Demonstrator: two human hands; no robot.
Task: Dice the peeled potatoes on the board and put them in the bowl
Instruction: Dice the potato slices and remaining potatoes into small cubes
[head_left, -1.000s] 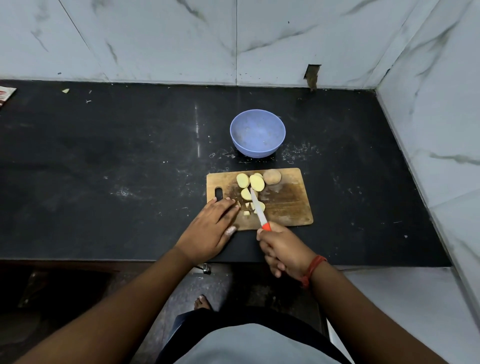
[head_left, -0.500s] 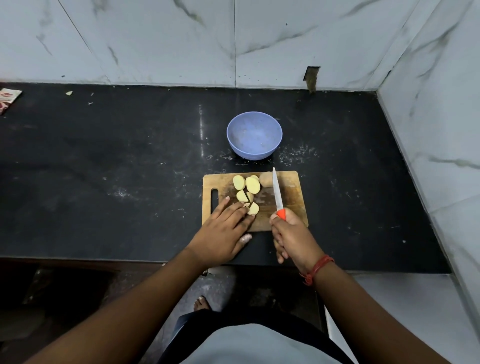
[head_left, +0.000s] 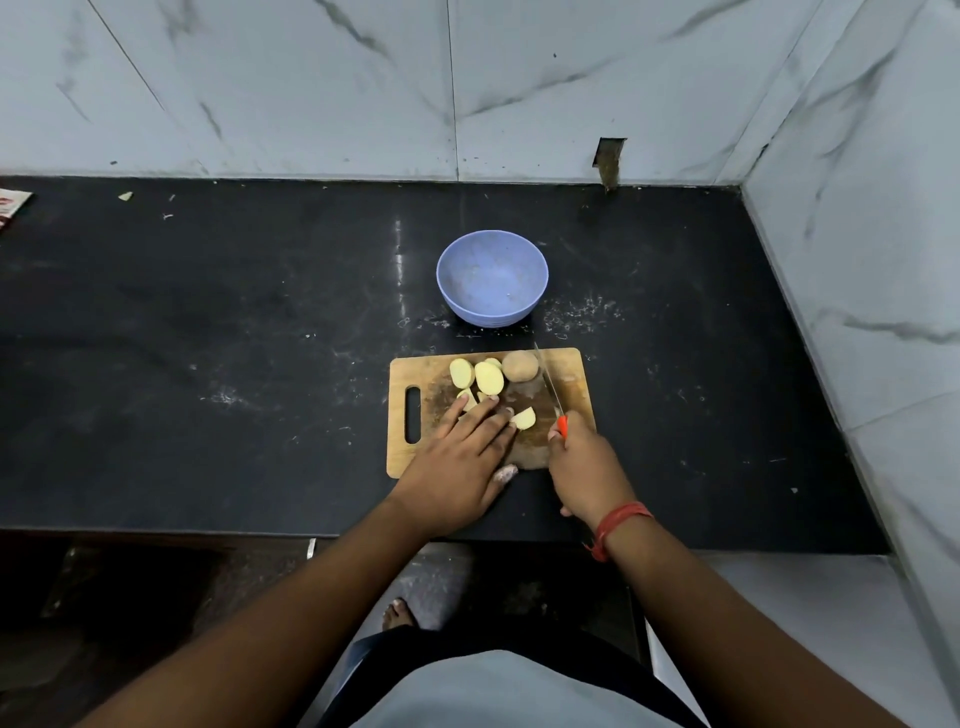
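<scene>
A wooden cutting board (head_left: 571, 374) lies on the black counter, with a blue bowl (head_left: 492, 278) just behind it. Yellow potato pieces (head_left: 489, 378) and a whole round potato (head_left: 520, 365) sit at the board's far side. My left hand (head_left: 462, 462) lies flat with straight fingers over small pieces near the board's middle; one wedge (head_left: 524, 418) shows by its fingertips. My right hand (head_left: 584, 467) grips the orange handle of a knife (head_left: 548, 382), whose blade points away along the board's right side, lifted off the potato pieces.
The black counter (head_left: 208, 338) stretches far to the left and meets marble walls behind and at the right. A small packet (head_left: 13, 205) lies at the far left edge. Scraps dot the back left. The counter's front edge runs under my forearms.
The knife swung from the potato pieces to the board's right side. My left hand slid forward over the small pieces, and the camera view shifted slightly.
</scene>
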